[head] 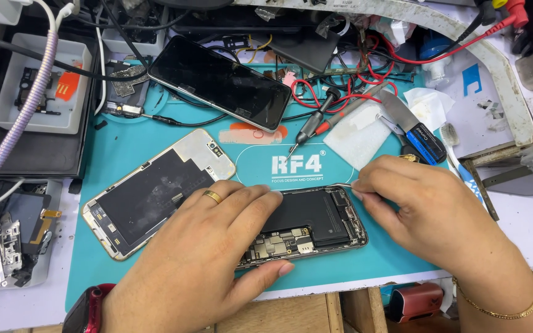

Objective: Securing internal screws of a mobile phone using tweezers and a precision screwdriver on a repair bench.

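A teal work mat (155, 123) is covering the counter (519, 216), likely giving the small parts a soft, grippy bed. On it, the opened phone body (316, 225) is lying flat with its battery and boards facing up. The detached screen panel (155, 188) is lying face down just beside it, to the left, while a dark intact phone (220, 83) is sitting farther back. The left hand (211, 246) is pressing flat over the body's left end, fingers spread, apparently steadying it. The right hand (408, 197) is pinching together on thin tweezers (340, 185), whose tip is reaching the body's upper edge.
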